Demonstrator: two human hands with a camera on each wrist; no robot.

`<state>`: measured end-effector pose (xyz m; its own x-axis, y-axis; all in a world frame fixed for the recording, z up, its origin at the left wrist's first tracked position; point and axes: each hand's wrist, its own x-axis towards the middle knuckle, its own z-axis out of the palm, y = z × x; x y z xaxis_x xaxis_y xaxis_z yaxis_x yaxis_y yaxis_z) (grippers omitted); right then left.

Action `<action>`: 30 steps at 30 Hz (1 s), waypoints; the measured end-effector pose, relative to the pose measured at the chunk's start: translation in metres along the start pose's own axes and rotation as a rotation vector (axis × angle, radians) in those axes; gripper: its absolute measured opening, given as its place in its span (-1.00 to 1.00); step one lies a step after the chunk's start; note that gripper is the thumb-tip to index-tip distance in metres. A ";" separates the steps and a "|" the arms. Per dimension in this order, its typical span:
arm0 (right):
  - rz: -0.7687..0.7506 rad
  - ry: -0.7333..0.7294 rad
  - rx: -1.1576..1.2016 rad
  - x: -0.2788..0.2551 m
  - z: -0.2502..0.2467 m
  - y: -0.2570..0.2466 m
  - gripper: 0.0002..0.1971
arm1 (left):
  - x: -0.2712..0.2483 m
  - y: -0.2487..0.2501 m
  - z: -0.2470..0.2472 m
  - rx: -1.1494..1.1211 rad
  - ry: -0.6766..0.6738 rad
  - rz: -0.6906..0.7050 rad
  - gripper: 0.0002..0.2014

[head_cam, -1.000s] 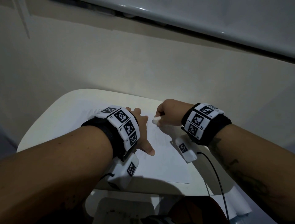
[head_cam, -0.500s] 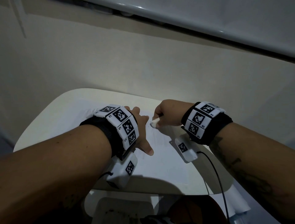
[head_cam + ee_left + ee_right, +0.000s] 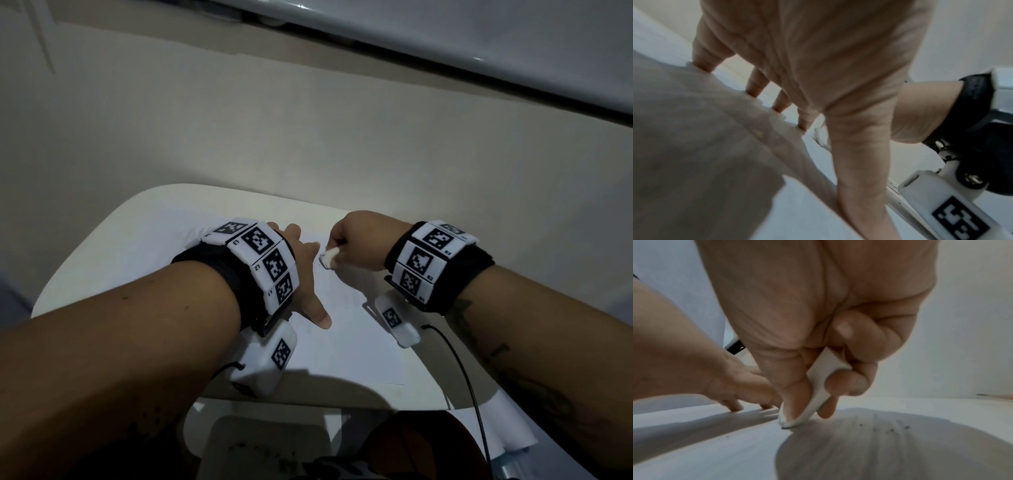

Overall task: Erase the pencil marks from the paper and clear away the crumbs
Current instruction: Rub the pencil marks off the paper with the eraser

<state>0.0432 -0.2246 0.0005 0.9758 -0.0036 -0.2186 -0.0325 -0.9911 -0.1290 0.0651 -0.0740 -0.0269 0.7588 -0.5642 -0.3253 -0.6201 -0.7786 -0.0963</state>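
A white sheet of paper (image 3: 346, 335) lies on a small white table (image 3: 137, 233). My left hand (image 3: 305, 274) lies flat on the paper, fingers spread and pressing it down; the left wrist view shows its fingertips (image 3: 803, 126) on the sheet. My right hand (image 3: 356, 243) pinches a white eraser (image 3: 329, 257) between thumb and fingers, its tip touching the paper just right of the left hand. In the right wrist view the eraser (image 3: 818, 386) meets the paper (image 3: 735, 443) with a dark smudge at its tip. Small dark crumbs (image 3: 890, 430) lie on the sheet to its right.
The table's rounded front edge (image 3: 342, 401) is close to me, with a white stool or frame (image 3: 260, 442) below it. A pale wall (image 3: 308, 130) rises behind the table. A pencil tip (image 3: 995, 396) shows at the far right of the right wrist view.
The eraser tip has shifted slightly left and back across the paper in short strokes. My left hand has stayed flat on the sheet.
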 end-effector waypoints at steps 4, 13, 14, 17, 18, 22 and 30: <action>-0.049 -0.089 0.003 -0.012 0.001 -0.001 -0.81 | 0.000 0.001 0.000 -0.010 -0.012 -0.001 0.17; -0.024 -0.009 -0.003 -0.004 0.001 -0.002 -0.80 | -0.003 0.000 0.000 -0.014 -0.008 0.009 0.28; -0.031 -0.040 0.008 -0.006 0.000 -0.002 -0.81 | -0.003 0.000 -0.001 -0.015 -0.008 0.011 0.25; -0.088 -0.184 0.020 -0.020 -0.001 -0.004 -0.83 | -0.002 0.001 -0.001 -0.006 -0.004 0.021 0.20; -0.102 -0.214 0.019 -0.024 -0.002 -0.005 -0.84 | -0.002 0.001 -0.001 -0.003 -0.001 0.028 0.21; -0.086 -0.114 -0.043 -0.020 -0.002 -0.011 -0.80 | -0.002 -0.001 0.000 0.007 0.001 0.034 0.32; -0.134 -0.210 0.006 -0.033 0.001 -0.012 -0.83 | -0.004 -0.001 -0.003 0.019 -0.019 0.049 0.28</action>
<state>0.0116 -0.2127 0.0086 0.9053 0.1560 -0.3952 0.0923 -0.9801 -0.1754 0.0630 -0.0718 -0.0231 0.7235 -0.5963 -0.3479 -0.6605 -0.7445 -0.0977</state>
